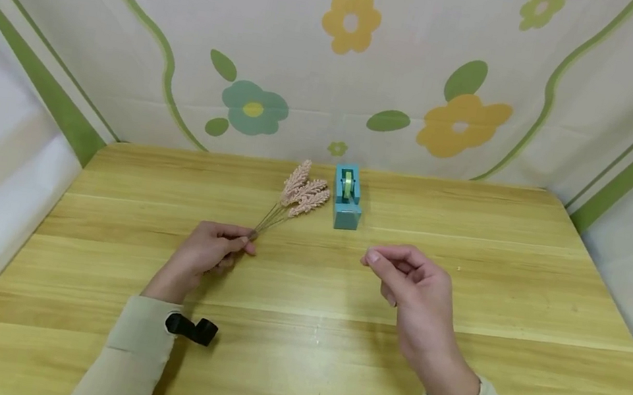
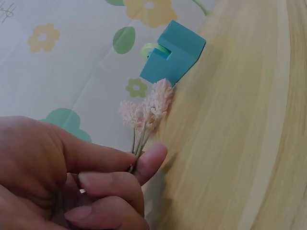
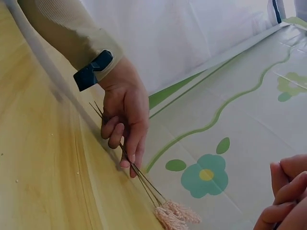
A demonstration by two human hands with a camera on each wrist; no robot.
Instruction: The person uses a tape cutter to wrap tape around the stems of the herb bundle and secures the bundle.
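My left hand [image 1: 203,256] pinches the sprigs [image 1: 300,192] by their thin stems, heads near the dispenser [image 1: 347,195]; light, brittle, I'd judge; right hand [image 1: 415,294] curled, holding nothing I can see.

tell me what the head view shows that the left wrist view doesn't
Only the head view shows the right hand, raised above the table with fingertips pinched together and nothing visible between them, plus both sleeves and the whole tape dispenser with its green roll.

Only the left wrist view shows the grip close up: thumb and fingers pinching the thin stems.

Both show the left hand holding the pink dried flowers, the teal dispenser right by the flower heads, the wooden table and the flowered cloth behind.
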